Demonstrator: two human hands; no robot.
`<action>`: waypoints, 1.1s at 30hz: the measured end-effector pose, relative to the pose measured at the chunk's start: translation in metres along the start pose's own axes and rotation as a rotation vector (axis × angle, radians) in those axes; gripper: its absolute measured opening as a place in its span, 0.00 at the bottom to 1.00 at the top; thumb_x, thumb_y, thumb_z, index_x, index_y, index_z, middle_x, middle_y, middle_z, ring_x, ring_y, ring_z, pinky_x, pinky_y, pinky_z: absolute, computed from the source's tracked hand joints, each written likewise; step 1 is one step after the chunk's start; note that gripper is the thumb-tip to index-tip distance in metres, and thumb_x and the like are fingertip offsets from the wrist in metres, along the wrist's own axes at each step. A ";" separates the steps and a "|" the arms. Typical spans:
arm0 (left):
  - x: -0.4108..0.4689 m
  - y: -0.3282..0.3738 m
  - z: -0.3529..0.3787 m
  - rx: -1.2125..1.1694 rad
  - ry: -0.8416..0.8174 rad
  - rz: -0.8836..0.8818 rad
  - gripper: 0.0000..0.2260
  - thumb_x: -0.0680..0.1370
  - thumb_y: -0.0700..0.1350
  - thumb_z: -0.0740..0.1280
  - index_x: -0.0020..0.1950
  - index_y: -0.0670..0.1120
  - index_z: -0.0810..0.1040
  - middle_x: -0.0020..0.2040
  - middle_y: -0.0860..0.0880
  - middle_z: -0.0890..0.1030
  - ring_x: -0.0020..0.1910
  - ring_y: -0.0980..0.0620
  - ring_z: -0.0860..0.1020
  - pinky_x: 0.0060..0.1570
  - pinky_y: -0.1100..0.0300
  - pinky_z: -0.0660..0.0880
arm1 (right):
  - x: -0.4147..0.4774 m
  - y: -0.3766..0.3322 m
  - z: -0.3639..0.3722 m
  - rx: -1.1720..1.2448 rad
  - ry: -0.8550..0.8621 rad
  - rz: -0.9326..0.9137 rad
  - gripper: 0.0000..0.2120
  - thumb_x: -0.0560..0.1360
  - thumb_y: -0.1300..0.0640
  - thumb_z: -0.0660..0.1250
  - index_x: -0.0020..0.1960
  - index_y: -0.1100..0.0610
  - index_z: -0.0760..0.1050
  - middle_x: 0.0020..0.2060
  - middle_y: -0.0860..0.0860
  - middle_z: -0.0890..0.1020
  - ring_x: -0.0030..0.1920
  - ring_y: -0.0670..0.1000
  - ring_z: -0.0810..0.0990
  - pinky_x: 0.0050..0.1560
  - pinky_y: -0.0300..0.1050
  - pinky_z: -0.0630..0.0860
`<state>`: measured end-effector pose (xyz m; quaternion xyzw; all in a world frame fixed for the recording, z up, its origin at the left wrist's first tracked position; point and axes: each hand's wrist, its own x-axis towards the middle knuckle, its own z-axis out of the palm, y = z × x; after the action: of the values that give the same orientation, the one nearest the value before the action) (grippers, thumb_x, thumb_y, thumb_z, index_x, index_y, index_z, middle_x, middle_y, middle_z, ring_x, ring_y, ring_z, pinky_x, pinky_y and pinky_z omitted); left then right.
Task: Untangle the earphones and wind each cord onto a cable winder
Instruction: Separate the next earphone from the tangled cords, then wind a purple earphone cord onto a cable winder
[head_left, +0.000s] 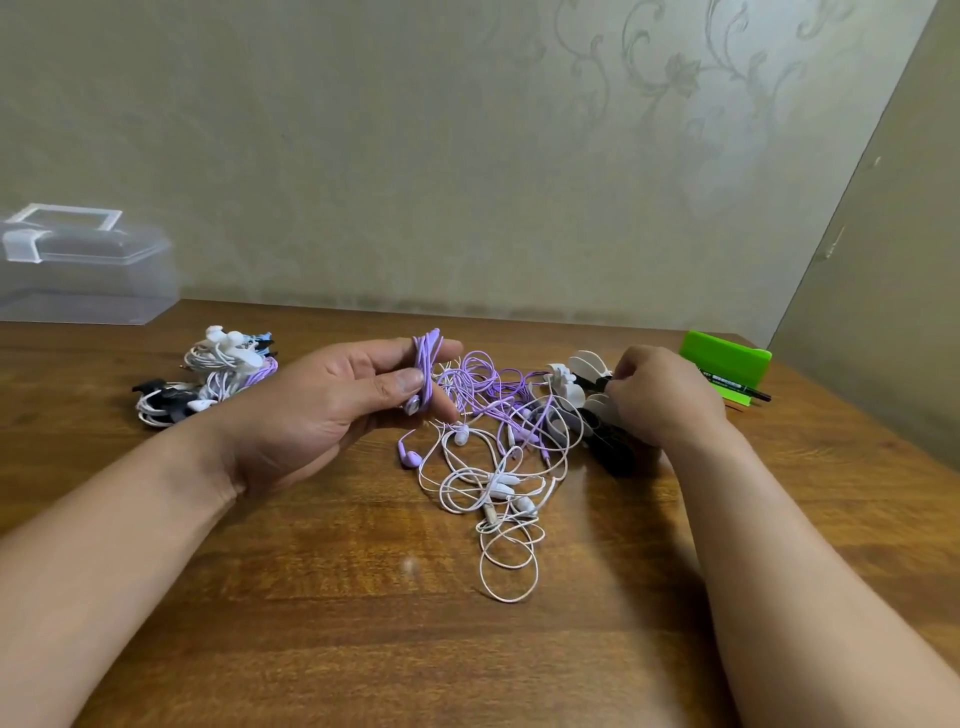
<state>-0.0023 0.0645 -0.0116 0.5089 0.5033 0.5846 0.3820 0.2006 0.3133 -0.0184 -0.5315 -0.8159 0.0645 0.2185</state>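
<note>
My left hand (332, 410) holds a coiled bundle of purple earphone cord (427, 364) between thumb and fingers, just above the table. A tangle of purple cords (488, 387) and white cords (493, 493) lies loose on the wooden table (363, 597) between my hands. My right hand (662, 397) reaches into a small heap of white, grey and black cable winders (576, 387) and pinches a black winder (600, 383) at its fingertips. A loose purple earbud (410, 457) lies below my left hand.
A pile of wound earphones on winders (208, 376) sits at the back left. A clear plastic box (78, 270) stands behind it by the wall. A green stand (727, 364) with a black pen (737, 387) is at the back right corner.
</note>
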 end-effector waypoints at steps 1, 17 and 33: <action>0.000 0.000 0.000 0.008 0.002 0.006 0.18 0.81 0.41 0.62 0.71 0.44 0.76 0.52 0.38 0.85 0.55 0.49 0.81 0.56 0.57 0.80 | 0.001 0.000 -0.001 0.007 0.034 -0.006 0.03 0.77 0.54 0.66 0.48 0.46 0.76 0.52 0.53 0.84 0.53 0.61 0.80 0.54 0.53 0.79; 0.000 0.003 -0.001 -0.151 -0.031 -0.010 0.17 0.81 0.42 0.61 0.66 0.46 0.82 0.46 0.43 0.84 0.50 0.51 0.81 0.62 0.52 0.77 | -0.032 -0.041 -0.012 0.621 -0.268 -0.135 0.12 0.80 0.47 0.72 0.55 0.54 0.77 0.41 0.52 0.81 0.36 0.50 0.78 0.38 0.45 0.71; 0.005 0.009 -0.006 -0.394 0.147 0.007 0.11 0.81 0.50 0.63 0.46 0.44 0.75 0.32 0.49 0.63 0.35 0.49 0.70 0.39 0.57 0.75 | -0.094 -0.104 -0.020 1.471 -0.846 -0.176 0.12 0.75 0.60 0.70 0.55 0.63 0.74 0.40 0.58 0.78 0.33 0.49 0.77 0.31 0.40 0.71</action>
<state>-0.0085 0.0665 -0.0014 0.3819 0.4041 0.7087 0.4343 0.1539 0.1823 0.0070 -0.1202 -0.6177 0.7538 0.1891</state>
